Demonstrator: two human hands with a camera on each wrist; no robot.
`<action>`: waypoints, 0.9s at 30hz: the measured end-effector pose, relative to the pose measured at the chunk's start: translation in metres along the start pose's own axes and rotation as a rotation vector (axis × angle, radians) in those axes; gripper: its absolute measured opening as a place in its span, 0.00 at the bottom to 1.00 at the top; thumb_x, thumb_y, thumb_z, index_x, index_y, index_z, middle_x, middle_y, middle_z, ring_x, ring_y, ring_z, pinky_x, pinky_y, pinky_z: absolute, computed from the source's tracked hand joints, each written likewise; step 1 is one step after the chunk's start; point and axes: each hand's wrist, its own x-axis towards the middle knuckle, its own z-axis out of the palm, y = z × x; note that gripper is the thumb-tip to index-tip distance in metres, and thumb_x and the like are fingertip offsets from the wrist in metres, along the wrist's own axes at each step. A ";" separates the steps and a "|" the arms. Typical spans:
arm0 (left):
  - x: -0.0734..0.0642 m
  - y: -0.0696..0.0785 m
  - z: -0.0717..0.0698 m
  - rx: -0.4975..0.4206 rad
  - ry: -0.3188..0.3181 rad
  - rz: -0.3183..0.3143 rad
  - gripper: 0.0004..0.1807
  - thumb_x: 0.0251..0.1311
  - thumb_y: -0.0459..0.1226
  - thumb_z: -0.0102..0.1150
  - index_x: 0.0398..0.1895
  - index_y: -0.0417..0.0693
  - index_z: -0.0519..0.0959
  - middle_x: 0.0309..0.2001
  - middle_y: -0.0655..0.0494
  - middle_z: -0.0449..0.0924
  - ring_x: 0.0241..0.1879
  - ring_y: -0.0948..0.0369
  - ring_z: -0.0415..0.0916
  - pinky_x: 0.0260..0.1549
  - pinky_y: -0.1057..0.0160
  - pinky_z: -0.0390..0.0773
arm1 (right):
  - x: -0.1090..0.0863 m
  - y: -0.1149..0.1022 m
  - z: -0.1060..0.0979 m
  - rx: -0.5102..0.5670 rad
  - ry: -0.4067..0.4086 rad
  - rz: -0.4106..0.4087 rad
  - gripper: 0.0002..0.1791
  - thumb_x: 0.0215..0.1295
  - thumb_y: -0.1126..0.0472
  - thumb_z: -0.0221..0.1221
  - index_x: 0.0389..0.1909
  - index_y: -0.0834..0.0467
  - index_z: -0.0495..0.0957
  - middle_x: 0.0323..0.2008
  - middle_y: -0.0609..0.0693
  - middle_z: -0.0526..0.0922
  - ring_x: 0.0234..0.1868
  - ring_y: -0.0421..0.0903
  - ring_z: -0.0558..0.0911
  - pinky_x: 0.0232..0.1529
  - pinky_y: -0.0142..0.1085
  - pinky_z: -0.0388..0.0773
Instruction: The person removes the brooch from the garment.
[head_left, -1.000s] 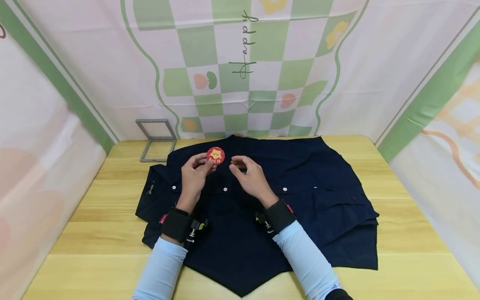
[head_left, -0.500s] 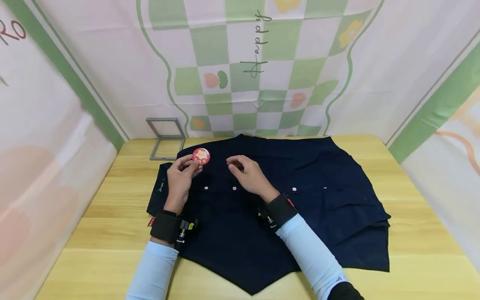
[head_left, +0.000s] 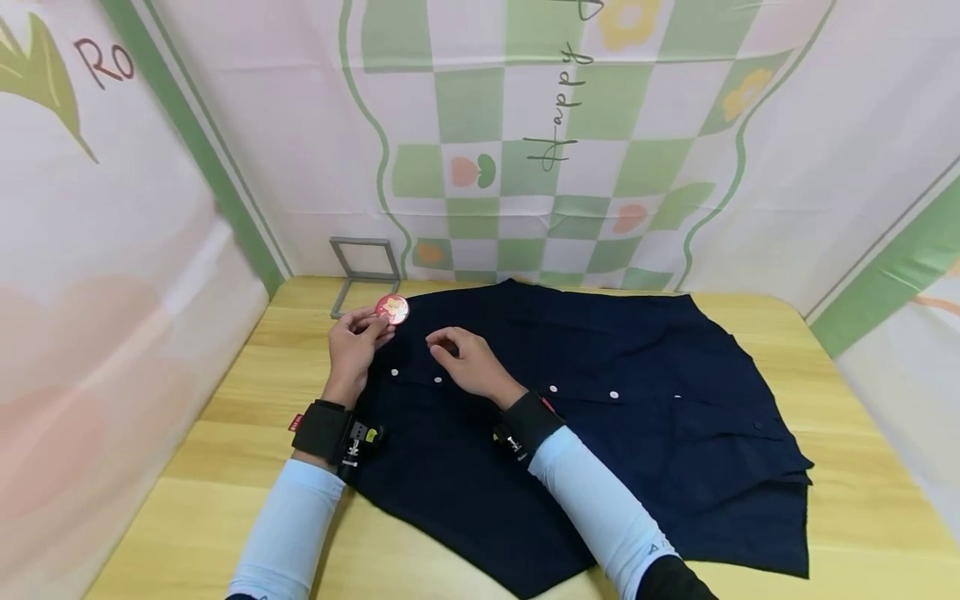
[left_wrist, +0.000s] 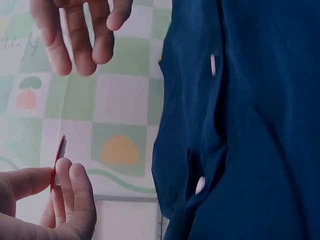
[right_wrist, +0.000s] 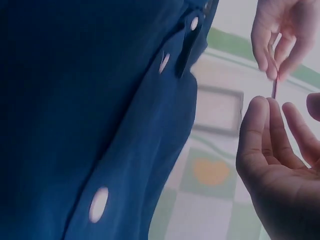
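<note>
In the head view my left hand [head_left: 349,348] pinches a round red badge [head_left: 393,309] between thumb and fingers, near the far left end of a navy shirt [head_left: 465,467] with white buttons. The badge [left_wrist: 59,157] appears nearly edge-on in the left wrist view, its glossy face catching light in the head view. My right hand [head_left: 471,363] hovers over the shirt with fingers loosely bent, holding nothing and apart from the badge. In the right wrist view, the right hand's fingertips [right_wrist: 257,106] look near the badge [right_wrist: 275,89]. The badge's back is hidden.
A grey hinged frame [head_left: 362,242] stands at the back left of the wooden table [head_left: 225,454], against a patterned cloth wall [head_left: 300,167]. The shirt covers most of the table's middle and right. Cloth walls also rise on the left and right sides.
Both hands have moved left across the shirt, the left one still pinching the badge. The badge has tilted and now shines. The head view has turned to the left.
</note>
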 end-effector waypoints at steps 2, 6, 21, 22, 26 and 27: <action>0.005 0.001 -0.001 -0.004 0.003 0.002 0.17 0.65 0.28 0.59 0.56 0.35 0.72 0.38 0.53 0.77 0.30 0.66 0.84 0.42 0.66 0.84 | 0.004 -0.002 0.005 0.016 -0.009 0.001 0.16 0.76 0.60 0.51 0.58 0.63 0.76 0.52 0.56 0.80 0.50 0.51 0.80 0.50 0.43 0.79; 0.015 0.005 -0.003 0.014 0.011 -0.003 0.17 0.65 0.28 0.58 0.57 0.35 0.72 0.38 0.53 0.74 0.30 0.66 0.84 0.41 0.67 0.84 | 0.010 -0.004 0.014 0.033 -0.026 0.010 0.17 0.76 0.59 0.51 0.57 0.63 0.76 0.51 0.56 0.80 0.49 0.50 0.80 0.49 0.40 0.79; 0.066 0.021 -0.023 0.101 0.098 -0.069 0.19 0.68 0.31 0.56 0.60 0.37 0.72 0.33 0.57 0.80 0.31 0.68 0.84 0.53 0.59 0.81 | 0.010 -0.008 0.041 0.074 -0.066 0.001 0.15 0.75 0.59 0.52 0.54 0.62 0.78 0.50 0.54 0.81 0.50 0.49 0.81 0.50 0.37 0.78; 0.069 0.021 -0.023 0.100 0.102 -0.080 0.18 0.67 0.31 0.57 0.59 0.37 0.73 0.33 0.58 0.80 0.30 0.68 0.84 0.52 0.60 0.81 | 0.009 -0.007 0.041 0.077 -0.065 0.005 0.15 0.75 0.59 0.52 0.54 0.62 0.78 0.51 0.54 0.81 0.50 0.48 0.81 0.50 0.36 0.78; 0.078 0.021 -0.023 0.103 0.116 -0.121 0.18 0.67 0.31 0.57 0.59 0.38 0.73 0.31 0.59 0.80 0.28 0.69 0.83 0.46 0.65 0.83 | 0.007 -0.005 0.040 0.095 -0.054 0.013 0.15 0.75 0.59 0.53 0.55 0.62 0.78 0.52 0.54 0.81 0.51 0.48 0.81 0.51 0.37 0.78; 0.080 0.022 -0.023 0.103 0.120 -0.128 0.18 0.67 0.30 0.57 0.59 0.38 0.73 0.30 0.59 0.80 0.27 0.69 0.83 0.45 0.66 0.83 | 0.008 -0.006 0.040 0.094 -0.050 0.010 0.15 0.75 0.59 0.52 0.55 0.61 0.78 0.52 0.54 0.81 0.51 0.48 0.81 0.52 0.37 0.78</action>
